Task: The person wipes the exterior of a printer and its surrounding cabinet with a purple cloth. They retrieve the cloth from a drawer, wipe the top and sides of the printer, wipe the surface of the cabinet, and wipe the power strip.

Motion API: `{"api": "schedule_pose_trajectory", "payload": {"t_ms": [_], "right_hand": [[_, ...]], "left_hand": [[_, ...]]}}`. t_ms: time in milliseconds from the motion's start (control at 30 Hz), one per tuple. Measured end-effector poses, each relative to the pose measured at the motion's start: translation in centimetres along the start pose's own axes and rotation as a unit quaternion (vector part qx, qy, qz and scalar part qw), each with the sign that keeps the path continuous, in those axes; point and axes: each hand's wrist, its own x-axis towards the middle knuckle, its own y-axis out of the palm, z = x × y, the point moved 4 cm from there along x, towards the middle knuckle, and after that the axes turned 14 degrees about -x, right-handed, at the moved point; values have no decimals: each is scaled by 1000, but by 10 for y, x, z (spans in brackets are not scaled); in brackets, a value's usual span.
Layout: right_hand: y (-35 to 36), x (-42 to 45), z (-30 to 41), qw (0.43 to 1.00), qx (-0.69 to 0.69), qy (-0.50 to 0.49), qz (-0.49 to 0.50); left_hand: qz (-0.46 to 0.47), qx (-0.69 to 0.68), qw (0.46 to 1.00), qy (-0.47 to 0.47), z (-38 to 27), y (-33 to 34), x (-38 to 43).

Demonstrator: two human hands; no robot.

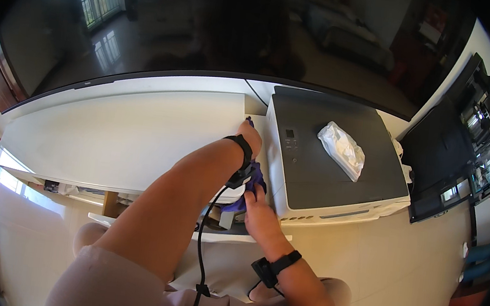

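My left hand reaches into the narrow gap between a white cabinet top and a printer. Bits of purple cloth show beyond its fingertips and below its wrist; the palm side is hidden. Nearer to me, my right hand grips the lower part of this cloth, with thumb and finger on it. Beside the cloth, the rounded corner of a white object shows, partly covered by my left wrist. Both wrists wear black straps with small devices, and a black cable hangs from the left one.
The printer has a dark grey lid bearing a crumpled white plastic package. An open drawer with items in it juts out below my hands. A large dark television screen overhangs the back. A black panel stands at right.
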Motion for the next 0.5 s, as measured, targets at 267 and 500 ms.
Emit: {"api": "schedule_pose_trajectory", "payload": {"t_ms": [267, 500], "right_hand": [[-8, -24, -3, 997, -5, -47, -62], [-34, -68, -8, 990, 97, -89, -44]], "left_hand": [[-53, -57, 995, 54, -52, 21, -54], [-59, -35, 980, 185, -95, 39, -115]]}}
